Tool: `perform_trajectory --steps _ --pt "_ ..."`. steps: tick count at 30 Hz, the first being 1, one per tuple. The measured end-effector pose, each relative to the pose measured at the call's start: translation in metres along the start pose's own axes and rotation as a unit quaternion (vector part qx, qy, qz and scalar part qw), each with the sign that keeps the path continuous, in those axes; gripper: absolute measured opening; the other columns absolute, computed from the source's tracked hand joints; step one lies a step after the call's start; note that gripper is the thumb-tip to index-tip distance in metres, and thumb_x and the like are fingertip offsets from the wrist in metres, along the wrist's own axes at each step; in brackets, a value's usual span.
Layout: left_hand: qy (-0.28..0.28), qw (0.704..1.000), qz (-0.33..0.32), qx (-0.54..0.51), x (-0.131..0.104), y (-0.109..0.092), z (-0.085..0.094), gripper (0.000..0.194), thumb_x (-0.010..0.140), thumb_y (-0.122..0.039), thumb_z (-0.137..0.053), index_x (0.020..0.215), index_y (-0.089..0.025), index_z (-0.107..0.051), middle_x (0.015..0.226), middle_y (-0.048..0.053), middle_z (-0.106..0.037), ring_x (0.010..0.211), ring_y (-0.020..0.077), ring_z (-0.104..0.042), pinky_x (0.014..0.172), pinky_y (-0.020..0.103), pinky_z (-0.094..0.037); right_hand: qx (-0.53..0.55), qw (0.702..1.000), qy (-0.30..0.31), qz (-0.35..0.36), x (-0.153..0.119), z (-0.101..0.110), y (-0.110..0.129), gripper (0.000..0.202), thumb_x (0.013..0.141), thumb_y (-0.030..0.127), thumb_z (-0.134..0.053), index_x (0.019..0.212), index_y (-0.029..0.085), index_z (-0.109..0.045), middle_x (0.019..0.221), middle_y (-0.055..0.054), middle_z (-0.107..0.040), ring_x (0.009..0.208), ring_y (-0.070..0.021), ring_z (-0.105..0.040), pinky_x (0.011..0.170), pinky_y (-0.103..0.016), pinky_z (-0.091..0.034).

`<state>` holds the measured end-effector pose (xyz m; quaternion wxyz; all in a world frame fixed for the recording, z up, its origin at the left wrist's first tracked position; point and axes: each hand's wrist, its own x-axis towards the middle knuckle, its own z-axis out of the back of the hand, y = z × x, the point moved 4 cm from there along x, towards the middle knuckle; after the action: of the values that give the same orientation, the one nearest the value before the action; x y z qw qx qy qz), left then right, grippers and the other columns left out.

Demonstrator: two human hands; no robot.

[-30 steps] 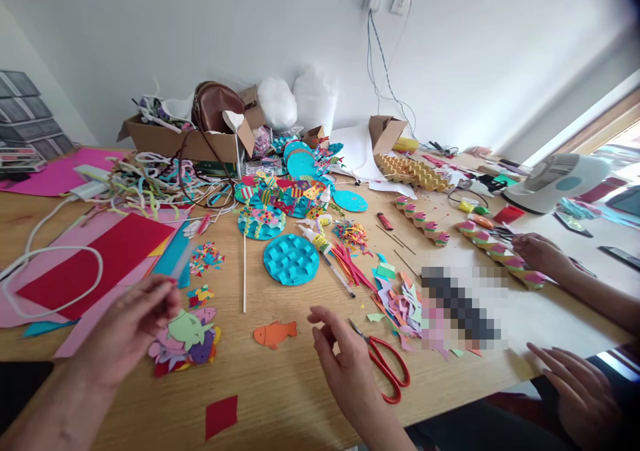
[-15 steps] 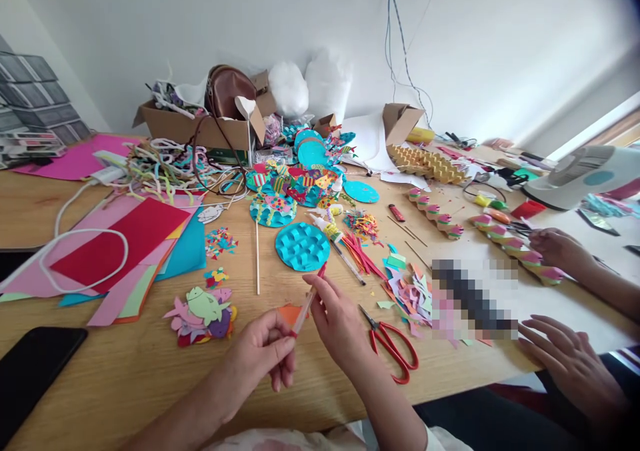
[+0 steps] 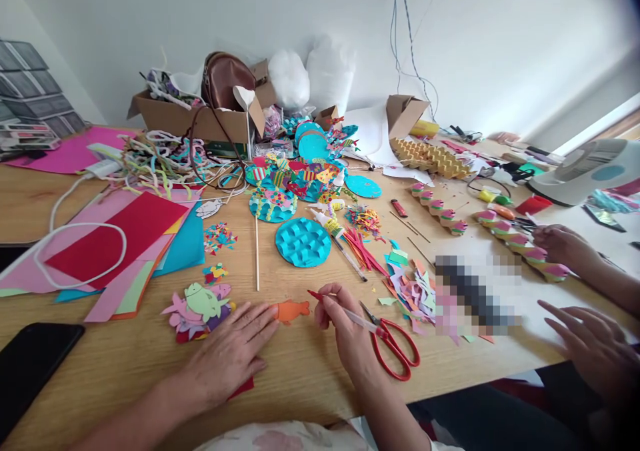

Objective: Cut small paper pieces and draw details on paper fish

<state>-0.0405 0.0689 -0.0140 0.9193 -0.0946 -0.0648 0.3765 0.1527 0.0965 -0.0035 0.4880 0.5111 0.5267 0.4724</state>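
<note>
The right hand (image 3: 345,324) grasps a pen (image 3: 357,319), red tip pointing left near the orange paper fish (image 3: 294,311). The left hand (image 3: 235,344), up at the pen half a second ago, now lies flat and released toward the worktop's (image 3: 305,371) near edge, fingertips at the fish's left end. Red paper (image 3: 243,387) shows beside it. Red-handled scissors (image 3: 397,349) lie just beyond the right hand. Toward the back edge, a glue bottle's (image 3: 330,225) label is too small to read.

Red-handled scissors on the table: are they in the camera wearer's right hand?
No, the right hand holds a red-tipped pen, while the red-handled scissors lie on the wooden table.
</note>
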Motion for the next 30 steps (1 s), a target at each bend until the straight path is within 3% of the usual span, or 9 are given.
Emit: perform_trajectory --steps 4,8,11,16,22,30 --pt "0.001 1.0 -0.007 0.016 0.007 -0.007 -0.002 0.056 0.079 -0.017 -0.057 0.132 -0.022 -0.041 0.14 0.006 -0.044 0.128 0.024 -0.04 0.107 0.048 -0.03 -0.084 0.996 -0.005 0.002 -0.002 -0.003 -0.003 0.01 0.08 0.027 -0.049 0.077 0.018 -0.052 0.054 0.005 -0.05 0.048 -0.0096 -0.045 0.047 -0.02 -0.036" --pt "-0.01 1.0 -0.009 0.028 0.014 -0.009 -0.003 0.05 0.081 -0.02 -0.057 0.13 -0.018 -0.045 0.136 0.009 -0.048 0.125 0.0254 -0.044 0.104 0.049 -0.034 -0.254 0.958 -0.013 0.131 -0.003 0.001 0.001 0.009 0.082 0.022 -0.049 0.077 0.018 -0.055 0.064 0.001 -0.055 0.055 -0.0107 -0.05 0.052 -0.02 -0.04" --pt "-0.026 0.999 -0.006 0.019 0.017 -0.01 -0.004 0.049 0.082 -0.021 -0.055 0.13 -0.02 -0.044 0.135 0.008 -0.05 0.124 0.024 -0.045 0.105 0.048 -0.034 -0.332 0.922 0.006 0.197 -0.004 0.004 -0.001 0.014 0.085 0.018 -0.047 0.088 0.019 -0.061 0.073 -0.002 -0.062 0.064 -0.0133 -0.057 0.059 -0.022 -0.045" --pt "-0.064 0.998 0.0 0.027 0.019 -0.014 0.001 0.046 0.082 -0.014 -0.05 0.127 -0.018 -0.046 0.131 0.009 -0.054 0.12 0.0239 -0.048 0.104 0.046 -0.036 -0.366 0.899 0.031 0.239 -0.007 0.001 0.001 0.026 0.086 0.013 -0.045 0.104 0.02 -0.062 0.092 -0.008 -0.066 0.081 -0.0171 -0.063 0.068 -0.026 -0.051" --pt "-0.148 0.987 -0.059 -0.001 0.017 -0.031 0.015 0.046 0.087 -0.002 -0.033 0.124 -0.024 -0.047 0.11 0.006 -0.062 0.098 0.0151 -0.061 0.084 0.026 -0.05 -0.385 0.885 0.026 0.261 -0.006 -0.013 0.007 0.036 0.083 0.007 -0.043 0.112 0.019 -0.06 0.098 -0.01 -0.066 0.086 -0.0181 -0.064 0.072 -0.027 -0.053" --pt "-0.171 0.979 -0.069 -0.088 0.02 -0.027 0.013 0.048 0.09 -0.008 -0.035 0.132 -0.032 -0.04 0.091 0.002 -0.06 0.081 0.0137 -0.06 0.074 0.024 -0.049 -0.334 0.915 0.039 0.224 -0.003 -0.031 0.005 0.037 0.08 0.006 -0.044 0.112 0.015 -0.061 0.092 -0.01 -0.069 0.082 -0.0168 -0.066 0.07 -0.026 -0.054"
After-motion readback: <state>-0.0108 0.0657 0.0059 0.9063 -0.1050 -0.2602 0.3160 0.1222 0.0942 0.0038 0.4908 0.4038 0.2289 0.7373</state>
